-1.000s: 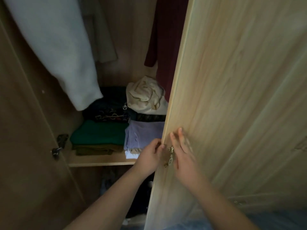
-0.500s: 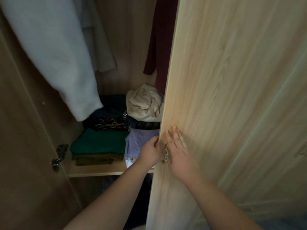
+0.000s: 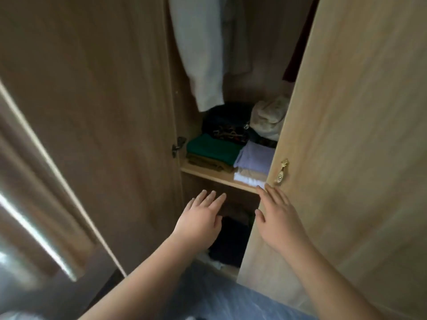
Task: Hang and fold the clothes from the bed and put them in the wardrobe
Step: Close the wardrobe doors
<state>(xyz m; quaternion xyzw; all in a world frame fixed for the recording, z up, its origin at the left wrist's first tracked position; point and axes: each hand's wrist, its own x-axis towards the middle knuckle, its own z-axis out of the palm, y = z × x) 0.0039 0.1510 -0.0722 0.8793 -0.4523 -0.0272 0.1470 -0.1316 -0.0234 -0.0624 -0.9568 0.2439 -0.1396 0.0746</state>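
The wardrobe's pale right door (image 3: 360,135) is filling the right side of the view, standing partly swung across the opening. The darker left door (image 3: 92,107) is standing open on the other side. Between them, a long white garment (image 3: 198,54) is hanging down, its lower end nearly reaching the folded piles. A beige garment (image 3: 235,40) is hanging just behind it, and a dark red garment (image 3: 297,56) is showing beside the right door's edge. A blue sheet (image 3: 219,296) is lying at the bottom of the view.

On the shelf (image 3: 208,173) folded clothes are sitting in piles. A green piece (image 3: 212,148) is lying on an olive one (image 3: 205,163) at the left. A lilac piece (image 3: 254,158) is lying on white cloth (image 3: 246,180) at the right. A dark patterned pile (image 3: 228,129) and a cream bundle (image 3: 268,118) are sitting behind them. Dark clothes (image 3: 231,241) are lying in the compartment below.

The right hand (image 3: 277,218) is lying flat against the right door near its edge, fingers straight and holding nothing, fingertips just under the brass handle (image 3: 282,170). The left hand (image 3: 201,225) is reaching into the opening below the shelf, fingers spread and straight, empty. I cannot tell whether it is touching anything. A small metal hinge (image 3: 178,146) is sitting at the left door's inner edge.
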